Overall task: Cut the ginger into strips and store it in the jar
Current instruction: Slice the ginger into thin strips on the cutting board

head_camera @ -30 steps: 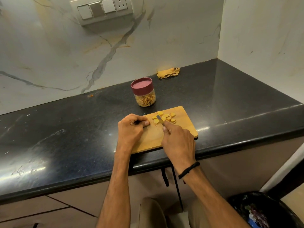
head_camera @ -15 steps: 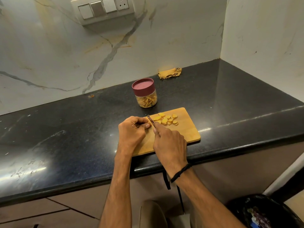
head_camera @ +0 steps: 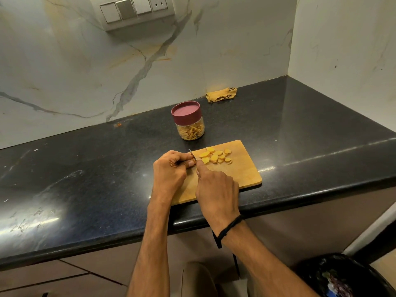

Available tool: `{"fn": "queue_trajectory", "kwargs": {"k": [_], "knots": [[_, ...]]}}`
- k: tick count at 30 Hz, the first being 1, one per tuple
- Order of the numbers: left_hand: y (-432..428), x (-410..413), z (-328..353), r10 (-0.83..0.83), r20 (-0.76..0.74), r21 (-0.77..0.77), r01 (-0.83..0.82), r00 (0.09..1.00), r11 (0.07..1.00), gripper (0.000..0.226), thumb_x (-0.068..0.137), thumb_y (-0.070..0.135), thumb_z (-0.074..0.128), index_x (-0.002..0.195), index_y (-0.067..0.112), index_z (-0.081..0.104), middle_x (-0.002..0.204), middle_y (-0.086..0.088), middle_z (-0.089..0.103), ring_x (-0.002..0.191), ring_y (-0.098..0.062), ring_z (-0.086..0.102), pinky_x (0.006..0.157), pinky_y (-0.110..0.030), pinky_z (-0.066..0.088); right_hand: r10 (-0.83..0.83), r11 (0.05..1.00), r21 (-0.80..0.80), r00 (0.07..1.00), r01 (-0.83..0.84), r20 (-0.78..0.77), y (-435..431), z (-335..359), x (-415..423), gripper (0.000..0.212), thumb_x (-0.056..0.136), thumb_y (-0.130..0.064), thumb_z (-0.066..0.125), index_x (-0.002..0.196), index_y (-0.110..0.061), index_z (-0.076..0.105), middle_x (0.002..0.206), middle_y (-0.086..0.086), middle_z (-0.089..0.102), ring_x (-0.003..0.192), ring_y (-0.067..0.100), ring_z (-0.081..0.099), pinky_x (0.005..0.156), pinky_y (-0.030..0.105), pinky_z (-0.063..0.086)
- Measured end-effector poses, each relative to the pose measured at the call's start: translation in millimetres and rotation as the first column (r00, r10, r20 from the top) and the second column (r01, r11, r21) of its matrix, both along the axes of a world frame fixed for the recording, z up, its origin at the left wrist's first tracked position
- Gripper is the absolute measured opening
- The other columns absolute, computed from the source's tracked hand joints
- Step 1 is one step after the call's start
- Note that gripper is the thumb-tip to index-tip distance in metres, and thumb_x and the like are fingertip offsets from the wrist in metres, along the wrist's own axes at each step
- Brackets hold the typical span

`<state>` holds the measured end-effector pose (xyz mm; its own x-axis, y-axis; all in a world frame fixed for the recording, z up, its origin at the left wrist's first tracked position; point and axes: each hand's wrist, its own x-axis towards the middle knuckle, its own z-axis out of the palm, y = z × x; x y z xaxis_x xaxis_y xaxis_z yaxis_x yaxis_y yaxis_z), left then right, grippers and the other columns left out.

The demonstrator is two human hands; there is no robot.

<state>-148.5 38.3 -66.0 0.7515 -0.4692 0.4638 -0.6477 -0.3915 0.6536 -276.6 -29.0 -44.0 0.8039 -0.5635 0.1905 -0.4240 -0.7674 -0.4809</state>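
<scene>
A wooden cutting board lies at the front edge of the black counter. Several yellow ginger slices are heaped on its far part. My left hand is curled at the board's left end, pinching a small piece of ginger that its fingers mostly hide. My right hand grips a knife; only the blade tip shows, right beside my left fingertips. Behind the board stands a clear jar with a maroon lid on, holding ginger strips.
A crumpled yellow cloth lies at the back by the marble wall. A switch panel hangs on that wall. The counter meets a side wall on the right. A dark bin sits on the floor at lower right.
My right hand has moved the knife left, away from the slice heap, until the blade is against my left fingertips. My left hand has stayed in place.
</scene>
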Motion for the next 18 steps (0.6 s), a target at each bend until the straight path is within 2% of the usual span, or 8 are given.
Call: {"fn": "queue_trajectory", "kwargs": {"k": [2,4,9,14,18], "knots": [[-0.1,-0.9,0.2,0.002,-0.008,-0.015,-0.002,1.0,1.0,0.017,0.081,0.003,0.08,0.094,0.015,0.08,0.091,0.012,0.071,0.092,0.006,0.066,0.078,-0.007,0.05,0.009,1.0,-0.019,1.0,-0.009,-0.017,1.3,-1.4,1.0,0.049,0.105,-0.02,0.031,0.152,-0.027,0.022,0.081,0.0,0.046,0.072,0.017,0.044,0.063,0.032,0.034],[0.4,-2.0,0.4,0.006,-0.003,-0.032,-0.006,1.0,0.999,0.018,0.08,0.003,0.08,0.093,0.015,0.08,0.09,0.009,0.073,0.09,0.004,0.067,0.078,-0.007,0.051,0.015,1.0,-0.027,1.0,-0.015,-0.02,1.4,-1.0,2.0,0.048,0.104,-0.019,0.032,0.151,-0.026,0.023,0.083,0.001,0.047,0.074,0.018,0.046,0.063,0.032,0.035],[1.9,0.4,-0.7,0.003,0.021,-0.014,-0.002,1.0,1.0,0.015,0.081,0.005,0.08,0.09,0.017,0.081,0.089,0.008,0.075,0.085,0.0,0.069,0.08,-0.013,0.055,0.035,0.999,-0.004,0.999,-0.035,-0.007,-4.9,2.8,16.1,0.029,0.104,-0.022,0.038,0.132,-0.027,0.042,0.083,-0.001,0.046,0.086,0.02,0.059,0.065,0.032,0.035],[3.0,-2.2,0.8,-0.004,0.01,-0.019,0.004,1.0,1.0,0.016,0.081,0.006,0.081,0.09,0.02,0.08,0.089,0.008,0.074,0.087,0.002,0.069,0.079,-0.01,0.052,0.038,0.998,-0.047,0.997,-0.041,-0.062,-1.8,0.2,5.9,0.044,0.104,-0.019,0.034,0.146,-0.028,0.027,0.083,0.002,0.048,0.074,0.017,0.045,0.066,0.032,0.035],[2.3,-1.7,2.0,-0.004,0.008,-0.019,0.004,1.0,1.0,0.013,0.081,0.004,0.08,0.088,0.015,0.08,0.088,0.008,0.074,0.088,0.004,0.068,0.078,-0.005,0.049,0.045,0.998,-0.032,0.998,-0.046,-0.046,-6.1,5.5,17.9,0.033,0.103,-0.021,0.038,0.135,-0.028,0.044,0.094,0.001,0.059,0.088,0.019,0.06,0.067,0.031,0.034]]}}
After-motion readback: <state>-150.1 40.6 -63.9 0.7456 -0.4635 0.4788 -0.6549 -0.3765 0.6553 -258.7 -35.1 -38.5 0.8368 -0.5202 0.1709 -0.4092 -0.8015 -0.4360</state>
